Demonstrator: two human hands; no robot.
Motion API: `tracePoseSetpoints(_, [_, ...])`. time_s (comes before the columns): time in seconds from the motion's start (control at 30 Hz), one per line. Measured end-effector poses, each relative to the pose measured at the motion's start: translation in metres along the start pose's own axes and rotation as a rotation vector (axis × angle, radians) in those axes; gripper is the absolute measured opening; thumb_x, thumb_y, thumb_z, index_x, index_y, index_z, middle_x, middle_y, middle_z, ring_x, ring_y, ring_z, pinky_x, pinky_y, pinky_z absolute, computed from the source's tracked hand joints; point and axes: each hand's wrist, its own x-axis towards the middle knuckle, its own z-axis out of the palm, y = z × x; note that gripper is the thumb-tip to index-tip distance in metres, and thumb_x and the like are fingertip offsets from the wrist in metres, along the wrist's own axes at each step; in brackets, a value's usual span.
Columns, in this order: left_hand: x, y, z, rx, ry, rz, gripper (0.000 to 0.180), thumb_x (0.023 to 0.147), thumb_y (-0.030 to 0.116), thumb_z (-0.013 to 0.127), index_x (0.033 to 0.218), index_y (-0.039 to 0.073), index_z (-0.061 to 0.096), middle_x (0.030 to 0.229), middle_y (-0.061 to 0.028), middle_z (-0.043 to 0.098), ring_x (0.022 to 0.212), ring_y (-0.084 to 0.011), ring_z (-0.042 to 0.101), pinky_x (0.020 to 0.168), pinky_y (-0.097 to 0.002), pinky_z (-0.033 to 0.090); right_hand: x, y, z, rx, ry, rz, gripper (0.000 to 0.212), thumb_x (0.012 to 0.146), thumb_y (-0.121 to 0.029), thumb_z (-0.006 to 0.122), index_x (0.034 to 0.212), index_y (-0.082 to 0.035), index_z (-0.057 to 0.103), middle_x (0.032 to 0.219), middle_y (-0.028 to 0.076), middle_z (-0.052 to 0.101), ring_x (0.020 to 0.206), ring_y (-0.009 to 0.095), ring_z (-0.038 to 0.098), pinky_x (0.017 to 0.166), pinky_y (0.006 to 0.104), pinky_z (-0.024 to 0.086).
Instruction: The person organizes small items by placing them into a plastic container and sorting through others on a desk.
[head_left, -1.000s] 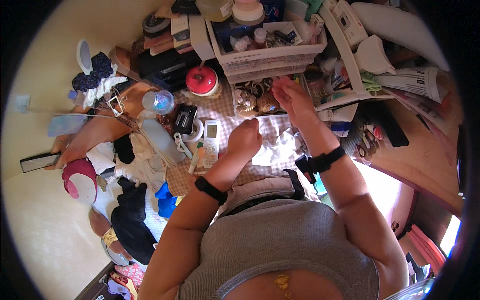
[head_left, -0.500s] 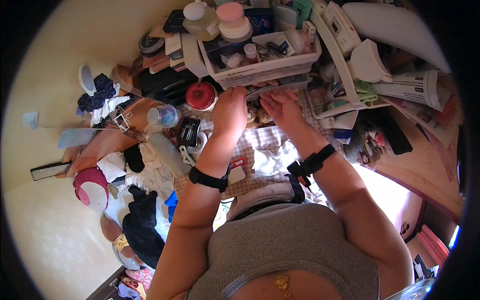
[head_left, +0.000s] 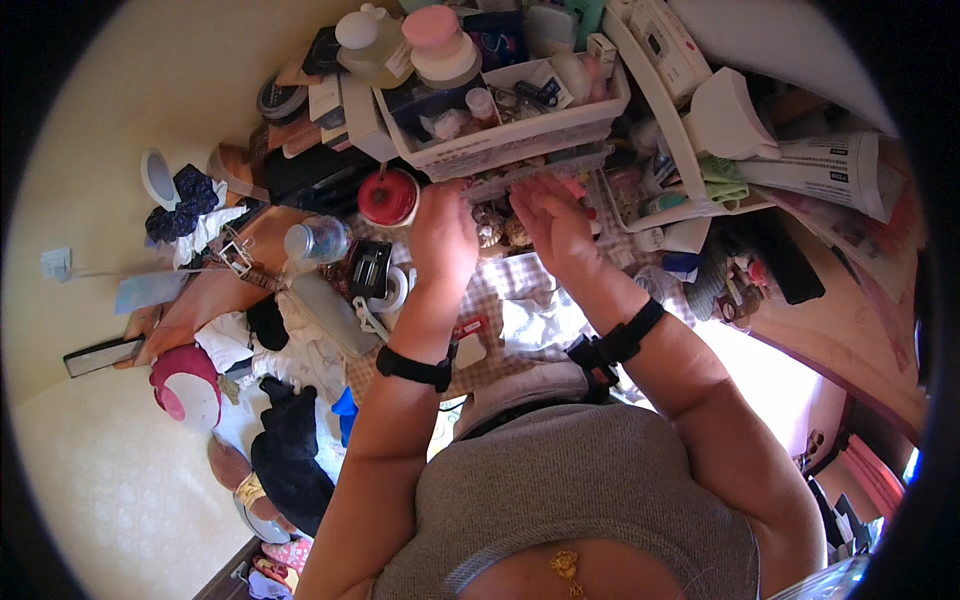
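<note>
My left hand (head_left: pixel 447 235) is at the left end of a clear plastic panel (head_left: pixel 580 160) below the white basket (head_left: pixel 510 138). Its fingers are blurred and mostly turned away, so its grip cannot be made out. My right hand (head_left: pixel 556 225) is on the other side, palm inward, with fingers stretched out beside the panel. Between the hands lie small brown, rounded items (head_left: pixel 490 228), partly hidden. A round red-lidded container (head_left: pixel 388 197) stands just left of my left hand.
A pump bottle (head_left: pixel 378 48) and a pink-lidded jar (head_left: pixel 438 45) crowd the back. A clear jar (head_left: pixel 318 241) and a black case (head_left: pixel 370 270) stand left on the checked cloth (head_left: pixel 490 290). At right are a white rack (head_left: pixel 690 150) and a white tube (head_left: pixel 825 168).
Both hands have moved slightly left in view and drawn a little nearer to me. My right fingers, bent together before, are straighter. The view has shifted a little.
</note>
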Motion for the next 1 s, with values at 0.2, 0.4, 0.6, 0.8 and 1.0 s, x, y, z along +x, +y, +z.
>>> tracePoseSetpoints(0.2, [-0.053,-0.054,0.015,-0.006,-0.337,-0.468,0.025,0.079,0.013,0.062,0.098,0.002,0.052,0.089,-0.019,0.06,0.081,-0.0393,0.058,0.068,-0.0443,0.047,0.02,-0.001,0.017,0.007,-0.084,-0.028,0.027,0.084,0.002,0.046,0.11,0.001,0.051,0.109,0.012,0.056,0.109,0.029,0.052,0.101,0.0418,0.039])
tracePoseSetpoints(0.4, [-0.061,-0.051,0.037,0.131,-0.561,-0.48,0.027,0.08,0.022,0.058,0.094,-0.002,0.056,0.088,-0.0229,0.062,0.085,-0.0389,0.06,0.073,-0.0445,0.049,0.017,-0.005,0.019,-0.081,-0.086,-0.027,0.024,0.084,0.003,0.046,0.107,0.001,0.052,0.105,0.012,0.057,0.106,0.029,0.053,0.101,0.0419,0.039])
tracePoseSetpoints(0.6, [-0.056,-0.017,0.03,0.091,-0.611,-0.52,0.023,0.076,0.015,0.058,0.088,-0.004,0.056,0.08,-0.023,0.062,0.077,-0.0378,0.062,0.07,-0.0437,0.051,0.014,-0.011,0.026,-0.025,-0.046,-0.022,0.022,0.083,0.004,0.049,0.105,0.001,0.053,0.104,0.013,0.057,0.104,0.031,0.054,0.099,0.0459,0.041])
tracePoseSetpoints(0.8, [-0.061,-0.026,0.034,0.097,-0.597,-0.498,0.021,0.076,0.014,0.058,0.087,-0.004,0.056,0.08,-0.0229,0.063,0.077,-0.0373,0.062,0.069,-0.0429,0.051,0.018,-0.01,0.021,0.001,-0.094,-0.02,0.02,0.084,0.002,0.05,0.104,0.0,0.053,0.104,0.012,0.058,0.103,0.031,0.054,0.099,0.0468,0.041])
tracePoseSetpoints(1.0, [-0.067,-0.039,0.04,0.128,-0.614,-0.459,0.023,0.078,0.014,0.056,0.091,-0.005,0.054,0.082,-0.024,0.062,0.081,-0.0371,0.062,0.073,-0.0423,0.051,0.024,-0.011,0.011,0.046,-0.138,0.009,0.018,0.085,-0.001,0.05,0.103,-0.001,0.054,0.106,0.012,0.058,0.104,0.028,0.054,0.1,0.0438,0.04])
